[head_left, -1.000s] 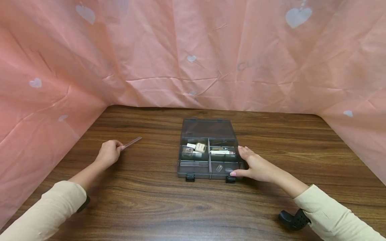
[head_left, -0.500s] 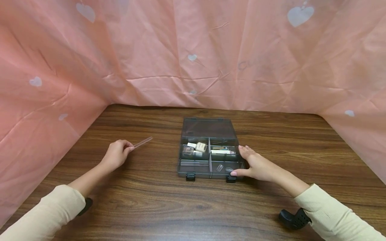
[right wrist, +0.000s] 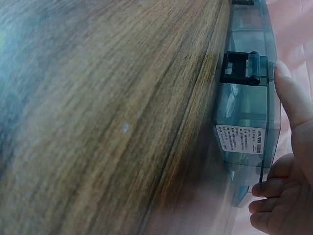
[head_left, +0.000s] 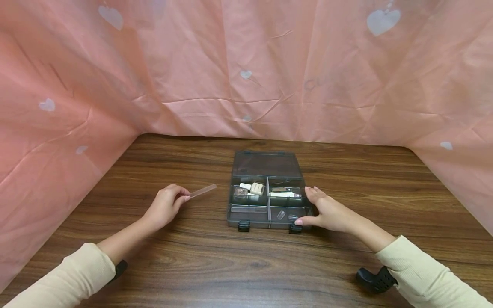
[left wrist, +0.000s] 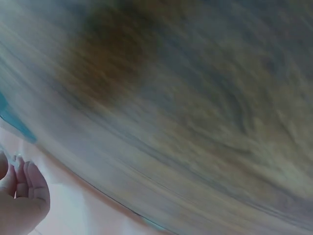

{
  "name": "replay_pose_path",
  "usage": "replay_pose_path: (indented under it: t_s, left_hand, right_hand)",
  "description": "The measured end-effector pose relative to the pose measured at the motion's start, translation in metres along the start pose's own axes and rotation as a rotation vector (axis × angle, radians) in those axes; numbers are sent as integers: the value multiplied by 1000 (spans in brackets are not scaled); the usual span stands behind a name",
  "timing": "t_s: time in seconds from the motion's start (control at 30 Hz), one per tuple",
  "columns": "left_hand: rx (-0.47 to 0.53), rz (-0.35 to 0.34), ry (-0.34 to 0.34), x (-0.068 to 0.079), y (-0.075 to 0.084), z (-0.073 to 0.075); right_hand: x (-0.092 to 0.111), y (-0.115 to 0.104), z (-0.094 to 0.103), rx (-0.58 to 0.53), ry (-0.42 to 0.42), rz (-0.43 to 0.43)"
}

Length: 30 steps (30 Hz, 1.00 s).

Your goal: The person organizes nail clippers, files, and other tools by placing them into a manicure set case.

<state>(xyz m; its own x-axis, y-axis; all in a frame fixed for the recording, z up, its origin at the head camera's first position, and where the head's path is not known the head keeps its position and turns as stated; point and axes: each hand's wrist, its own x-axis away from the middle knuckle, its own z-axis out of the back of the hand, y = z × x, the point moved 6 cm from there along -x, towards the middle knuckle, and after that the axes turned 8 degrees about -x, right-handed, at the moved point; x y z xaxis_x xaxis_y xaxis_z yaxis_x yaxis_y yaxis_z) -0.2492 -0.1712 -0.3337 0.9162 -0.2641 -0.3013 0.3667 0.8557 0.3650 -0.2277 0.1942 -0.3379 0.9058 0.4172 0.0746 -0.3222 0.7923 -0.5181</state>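
Observation:
My left hand [head_left: 167,205] is left of the box and pinches one end of a thin, clear flat strip [head_left: 204,191] between thumb and fingers. The strip's free end points right toward the box. In the left wrist view, part of a hand [left wrist: 27,196] appears at the lower left edge. A dark translucent compartment box [head_left: 269,164] lies in the middle of the table. My right hand [head_left: 327,212] rests on its right front corner, thumb on the front edge, fingers along the right side. The right wrist view shows the thumb by a black latch [right wrist: 239,68].
Inside the box, small bottles [head_left: 256,188] occupy the left compartment. A white tube-like item [head_left: 283,194] lies on the right, with small clear pieces [head_left: 281,214] in front. Another flat strip [head_left: 248,210] lies front left. Pink fabric [head_left: 246,64] hangs behind the wooden table [head_left: 246,265].
My left hand has moved right with the clear strip, bringing the strip's free end close to the box's left side. The right hand and the box have stayed in place.

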Motion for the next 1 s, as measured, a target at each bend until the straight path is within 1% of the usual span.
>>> replay_pose_path:
  t_s: [0.17, 0.43, 0.7, 1.0]
  left_hand:
    - [24, -58, 9, 2, 13, -4]
    - [31, -183, 36, 4, 35, -8]
    - [30, -269, 39, 3, 54, -19]
    - [-25, -436, 54, 0, 82, -27]
  right_hand:
    - [0, 1, 0, -1, 4, 1]
    - [0, 1, 0, -5, 6, 2]
    - [0, -2, 1, -5, 21, 23]
    - [0, -2, 1, -10, 24, 26]
